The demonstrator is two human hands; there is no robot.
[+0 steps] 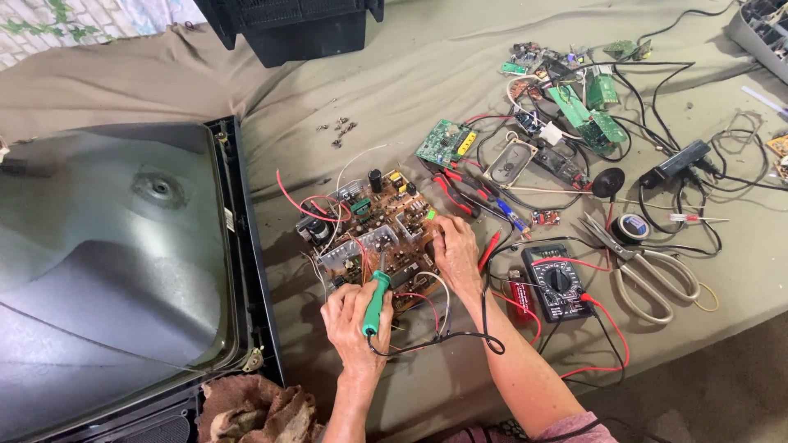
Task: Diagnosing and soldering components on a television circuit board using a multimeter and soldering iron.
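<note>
At the left of the frame we see a picture tube (107, 262) lying face down in its black frame, with a brown rag (254, 410) bunched at the lower edge beside it. Just right of it, at centre, sits a brown circuit board (373, 226) crowded with capacitors, metal heat sinks and red and white wires. Our left hand (353, 324), at lower centre, has its fingers (341, 308) clenched round the green handle of a soldering iron (376, 302), tip down on the board. Our right hand (454, 254) rests on the board's right edge, fingers bent and pressing it flat, gripping nothing.

We judge the board light and stiff but fragile: best held by its bare edges, away from solder joints and loose leads. The iron looks light, its tip hot, so the insulated handle is the only safe hold.

Further right lie a black multimeter (556, 283) with red leads, large scissors (648, 271), a roll of tape (630, 227), a small speaker (509, 162) and green boards (587, 107) tangled in black cable at upper right.

Everything rests on an olive-drab cloth (427, 74), creased and soft, spread over a floor-level surface. A black casing (287, 25) stands at the top edge.
</note>
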